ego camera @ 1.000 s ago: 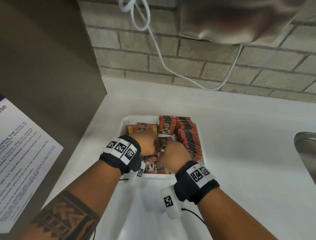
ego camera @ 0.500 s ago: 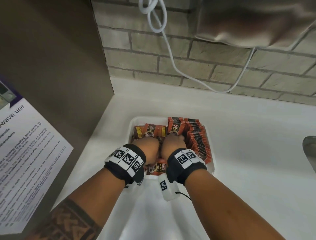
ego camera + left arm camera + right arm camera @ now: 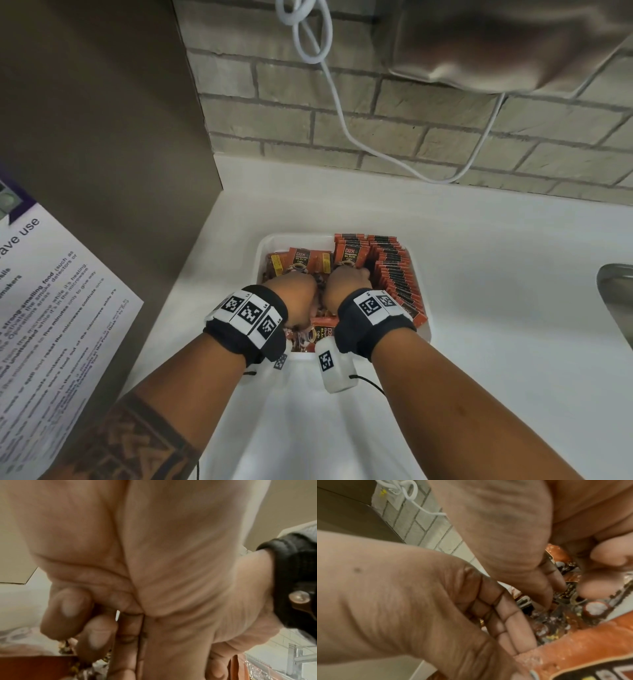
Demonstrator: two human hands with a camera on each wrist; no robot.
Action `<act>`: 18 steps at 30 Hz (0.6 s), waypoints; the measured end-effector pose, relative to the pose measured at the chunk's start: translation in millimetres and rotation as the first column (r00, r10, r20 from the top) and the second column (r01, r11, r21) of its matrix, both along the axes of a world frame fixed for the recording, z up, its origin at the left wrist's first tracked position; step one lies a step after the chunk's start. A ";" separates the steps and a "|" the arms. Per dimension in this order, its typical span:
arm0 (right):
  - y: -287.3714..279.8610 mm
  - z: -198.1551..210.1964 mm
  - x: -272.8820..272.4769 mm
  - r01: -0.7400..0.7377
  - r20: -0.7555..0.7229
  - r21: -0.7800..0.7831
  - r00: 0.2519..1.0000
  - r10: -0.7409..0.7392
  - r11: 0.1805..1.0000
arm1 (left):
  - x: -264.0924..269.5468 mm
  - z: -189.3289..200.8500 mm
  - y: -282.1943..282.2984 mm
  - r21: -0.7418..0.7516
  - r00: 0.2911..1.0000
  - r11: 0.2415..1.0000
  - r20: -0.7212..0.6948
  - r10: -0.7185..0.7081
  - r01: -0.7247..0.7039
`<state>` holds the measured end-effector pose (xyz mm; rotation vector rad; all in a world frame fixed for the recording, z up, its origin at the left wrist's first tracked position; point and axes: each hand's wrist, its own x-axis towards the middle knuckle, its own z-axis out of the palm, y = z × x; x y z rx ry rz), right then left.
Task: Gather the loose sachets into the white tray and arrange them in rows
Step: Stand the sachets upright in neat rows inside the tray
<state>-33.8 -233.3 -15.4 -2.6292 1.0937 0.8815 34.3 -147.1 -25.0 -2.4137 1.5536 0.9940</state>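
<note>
Down in the tray (image 3: 420,274) on the counter (image 3: 496,308), both hands were buried among the sachets (image 3: 301,262). Left hand (image 3: 297,294) sat in the middle of the loose pile, fingers curled down; the left wrist view showed them bent over something flat, but too blurred to say whether they actually pinched a sachet. Right hand (image 3: 346,286) was just beside it, fingers curled into the gap next to the standing row (image 3: 394,274) along the tray's right side; same problem, couldn't tell if it had a packet or was only pressing. No sachets visible outside the tray. A few lay flat and skewed at the far left and near edge.

Handling guess: sachets were light, thin foil, floppy and slick, easy to crease, and they slide over each other. Best taken by the short edges or pinched as a small stack, then stood on edge against the row so it doesn't topple.

Versus a second earlier: the hands had moved further into the tray and closed up side by side. Right hand went from mid-tray near edge to up against the row. Tray and the standing row looked unmoved.
</note>
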 end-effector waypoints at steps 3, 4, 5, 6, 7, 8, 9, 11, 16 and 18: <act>2.6 1.7 -1.0 -0.013 0.003 0.002 1.000 0.013 1.000 | 0.3 1.7 0.9 -0.015 1.000 1.000 -0.008 -0.009 0.009; 2.8 2.1 -1.4 -0.024 0.007 0.002 1.000 0.024 1.000 | 0.5 1.7 1.2 -0.021 1.000 1.000 -0.013 -0.007 0.006; 2.6 2.5 -2.0 -0.036 0.010 0.005 0.999 0.036 0.999 | 0.6 1.7 1.9 -0.027 1.000 1.000 -0.019 -0.004 0.003; 2.6 3.8 -2.7 -0.043 0.023 0.012 0.999 0.042 0.999 | 0.5 2.0 2.6 -0.032 1.000 0.999 -0.023 -0.002 0.002; 1.9 4.5 -2.8 -0.041 0.041 0.022 0.998 0.040 0.999 | 0.3 2.5 3.0 -0.037 1.000 0.999 -0.023 -0.002 0.001; 1.0 5.6 -2.9 -0.034 0.061 0.032 0.998 0.032 0.999 | 0.1 2.9 3.4 -0.042 1.000 0.999 -0.025 0.001 -0.002; -0.1 6.2 -3.0 -0.022 0.080 0.038 0.997 0.019 0.999 | -0.3 3.6 3.3 -0.045 1.000 0.999 -0.030 0.004 -0.006; -1.4 7.0 -3.6 0.010 0.120 0.042 0.993 -0.015 0.999 | -1.1 5.1 2.4 -0.050 0.999 0.999 -0.042 0.007 -0.009; 0.4 2.9 -2.9 0.018 0.139 0.022 0.990 -0.021 1.000 | -1.4 8.7 2.8 -0.048 0.999 0.998 -0.043 0.024 -0.026; 0.4 -1.3 -0.7 0.056 0.162 0.030 0.985 -0.060 0.998 | -0.5 10.9 3.9 -0.049 0.998 0.998 -0.055 0.035 -0.038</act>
